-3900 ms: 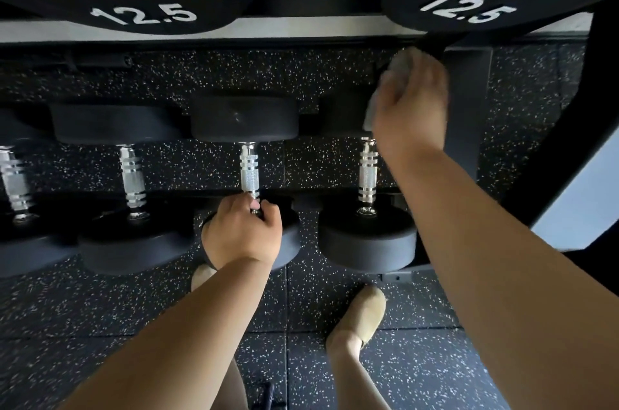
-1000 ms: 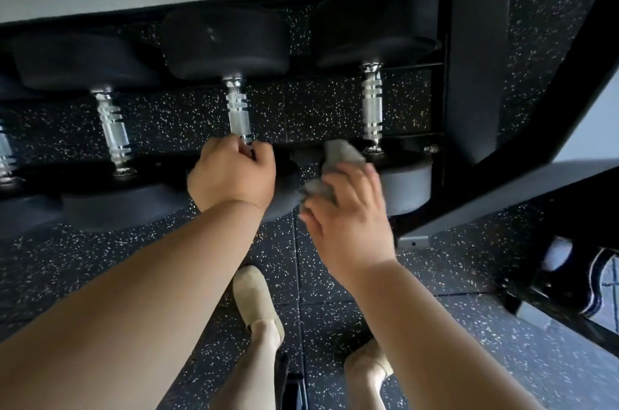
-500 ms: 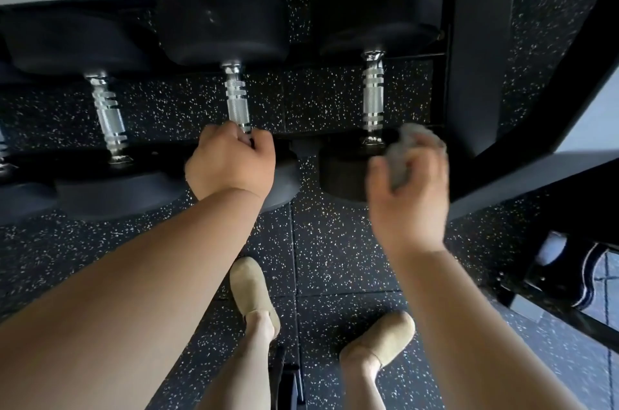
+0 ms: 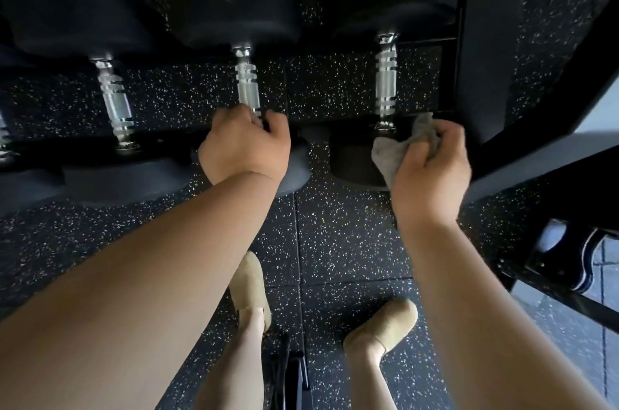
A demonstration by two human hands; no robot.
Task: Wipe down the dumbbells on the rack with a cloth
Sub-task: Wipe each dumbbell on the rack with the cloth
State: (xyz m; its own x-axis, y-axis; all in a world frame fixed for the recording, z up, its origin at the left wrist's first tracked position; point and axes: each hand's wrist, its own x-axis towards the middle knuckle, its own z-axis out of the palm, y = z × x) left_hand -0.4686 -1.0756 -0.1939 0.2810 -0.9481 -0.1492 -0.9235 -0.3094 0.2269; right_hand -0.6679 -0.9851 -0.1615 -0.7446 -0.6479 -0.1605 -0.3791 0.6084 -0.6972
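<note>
Several black dumbbells with chrome handles lie on the low rack. My left hand [image 4: 246,145] grips the near end of the middle dumbbell's handle [image 4: 247,88]. My right hand [image 4: 430,171] holds a bunched grey cloth [image 4: 392,153] against the near head [image 4: 351,158] of the rightmost dumbbell, just below its chrome handle [image 4: 385,81]. Another dumbbell [image 4: 114,101] lies to the left; its near head is in shadow.
A black rack upright [image 4: 485,41] and slanted frame bar [image 4: 542,155] stand right of my right hand. Speckled black rubber floor [image 4: 335,235] lies below. My two feet in tan shoes [image 4: 251,289] stand under the rack's front. A dark machine base [image 4: 569,259] sits at right.
My right hand with the cloth swung from the left side of the rightmost dumbbell's near head across to its right side. My left hand stayed on the middle handle.
</note>
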